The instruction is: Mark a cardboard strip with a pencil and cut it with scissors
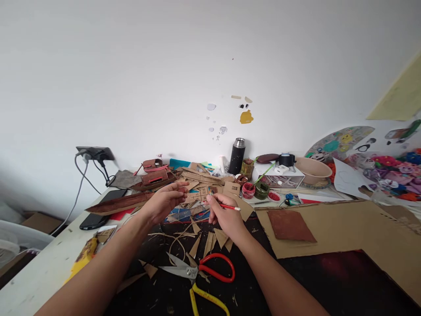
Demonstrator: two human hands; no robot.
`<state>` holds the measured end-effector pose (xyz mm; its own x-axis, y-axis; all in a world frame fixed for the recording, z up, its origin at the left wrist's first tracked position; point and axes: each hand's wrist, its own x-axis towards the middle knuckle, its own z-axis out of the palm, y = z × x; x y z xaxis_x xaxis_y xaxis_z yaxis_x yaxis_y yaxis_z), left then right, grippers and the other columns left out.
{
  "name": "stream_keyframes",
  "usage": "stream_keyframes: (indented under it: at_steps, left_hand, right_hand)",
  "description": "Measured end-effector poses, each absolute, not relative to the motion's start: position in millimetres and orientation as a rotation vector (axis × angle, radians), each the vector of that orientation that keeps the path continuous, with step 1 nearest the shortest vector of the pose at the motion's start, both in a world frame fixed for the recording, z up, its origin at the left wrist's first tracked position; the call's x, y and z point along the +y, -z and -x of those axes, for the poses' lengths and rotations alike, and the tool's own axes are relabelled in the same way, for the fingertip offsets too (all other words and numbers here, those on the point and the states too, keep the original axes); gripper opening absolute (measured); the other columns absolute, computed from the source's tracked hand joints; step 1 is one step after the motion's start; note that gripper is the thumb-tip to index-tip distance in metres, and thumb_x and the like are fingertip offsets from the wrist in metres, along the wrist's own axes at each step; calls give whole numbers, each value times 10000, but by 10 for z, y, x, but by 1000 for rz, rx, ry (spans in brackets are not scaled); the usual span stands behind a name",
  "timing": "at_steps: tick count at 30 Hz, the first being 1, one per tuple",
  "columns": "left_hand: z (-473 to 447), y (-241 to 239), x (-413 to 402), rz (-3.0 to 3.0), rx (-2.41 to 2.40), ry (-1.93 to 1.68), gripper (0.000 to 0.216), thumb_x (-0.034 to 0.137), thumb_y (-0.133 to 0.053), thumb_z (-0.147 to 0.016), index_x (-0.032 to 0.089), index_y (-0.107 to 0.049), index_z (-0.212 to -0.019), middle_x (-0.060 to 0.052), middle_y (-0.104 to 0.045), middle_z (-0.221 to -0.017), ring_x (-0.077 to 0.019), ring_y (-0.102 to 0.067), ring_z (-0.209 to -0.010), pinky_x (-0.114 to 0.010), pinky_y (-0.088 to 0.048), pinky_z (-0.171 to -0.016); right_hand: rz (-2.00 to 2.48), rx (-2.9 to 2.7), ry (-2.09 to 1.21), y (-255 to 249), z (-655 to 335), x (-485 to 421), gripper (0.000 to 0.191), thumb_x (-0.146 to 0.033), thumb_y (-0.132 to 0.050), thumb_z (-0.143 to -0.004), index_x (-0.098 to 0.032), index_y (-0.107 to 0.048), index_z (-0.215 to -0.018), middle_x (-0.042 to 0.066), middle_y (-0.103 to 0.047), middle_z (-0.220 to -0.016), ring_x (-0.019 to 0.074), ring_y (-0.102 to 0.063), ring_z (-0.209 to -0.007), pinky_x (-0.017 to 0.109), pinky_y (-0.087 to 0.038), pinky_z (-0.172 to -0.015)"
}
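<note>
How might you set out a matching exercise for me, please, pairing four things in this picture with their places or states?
Things:
1. Scissors
2. Pencil
3. Black flask
4. Reddish-brown square

Places or states:
A. Upright near the wall
B. On the cardboard sheet
C. In the right hand
D. Blades apart

Pairs: 1-D, 2-C, 3-A, 4-B

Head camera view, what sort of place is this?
Probably a craft workspace: red-and-yellow-handled scissors lie among cut cardboard scraps, and what look like open paint jars, red and green, stand behind them.
</note>
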<state>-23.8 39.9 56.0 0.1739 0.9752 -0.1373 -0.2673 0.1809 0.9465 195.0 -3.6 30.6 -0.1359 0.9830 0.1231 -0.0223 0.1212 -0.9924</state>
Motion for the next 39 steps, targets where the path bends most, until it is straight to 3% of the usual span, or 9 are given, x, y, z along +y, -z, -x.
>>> stream_keyframes:
  at_steps: [4,10,16,20,24,30,39]
  left_hand:
    - [221,-598,400,-788,929,-1108,340,-90,-686,-766,91,-790,-1034,-138,-807,-1011,-204,-784,-968,-289,-619,-952]
    - [206,-630,412,-753,933,-1192,279,-92,-654,-857,72,-791,-1038,-168,-837,-1068,-213,-809,-1007,-279,-638,-982]
    - [243,-607,423,-898,920,-1235,277,114,-905,-756,123,-814,-1017,-139,-852,-1062,-233,-812,-1004,-308,-648,-944]
    - [223,-653,360,-1059,894,-1245,397,301,-1008,-661,162,-828,-987,-118,-860,-1023,-266,-804,-1037,-400,-609,-1029]
    - [142,-690,268,-1201,883,-1203,420,383,-1000,-678,190,-843,-1016,-117,-856,-1093,-294,-783,-1126,-449,-550,-1115]
    - [-5,-608,209,-1317,897,-1082,480,478,-968,-707,201,-847,-1080,-128,-831,-1205,-333,-758,-1197,-483,-567,-1099]
    - [-77,-522,177,-1371,883,-1149,521,483,-903,-802,203,-797,-1229,-132,-773,-1352,-338,-696,-1314,-505,-534,-1154]
  right_hand:
    - [1071,-1369,-1225,-297,-1943,-39,511,-708,-648,-925,-205,-703,-852,-53,-546,-495,145,-573,-427,240,-466,-460]
    - [1075,-1393,-1212,-287,-1939,-42,500,-690,-646,-941,-200,-714,-864,-41,-557,-500,150,-573,-442,247,-462,-470]
    - [1069,-1410,-1198,-261,-1939,-43,493,-679,-640,-956,-199,-712,-870,-45,-557,-503,146,-578,-452,240,-460,-478]
    - [1082,-1426,-1174,-231,-1930,-39,475,-658,-632,-970,-203,-715,-862,-37,-566,-507,149,-581,-461,246,-463,-489]
    - [1098,-1448,-1157,-204,-1922,-37,451,-640,-625,-979,-215,-723,-867,-31,-574,-500,158,-576,-458,262,-458,-490]
    - [1077,-1484,-1131,-208,-1914,-46,394,-582,-630,-996,-235,-682,-817,-33,-579,-503,161,-576,-457,279,-467,-509]
    - [1047,-1490,-1103,-249,-1905,-80,338,-496,-621,-1010,-235,-684,-804,-30,-589,-516,162,-585,-477,286,-469,-541]
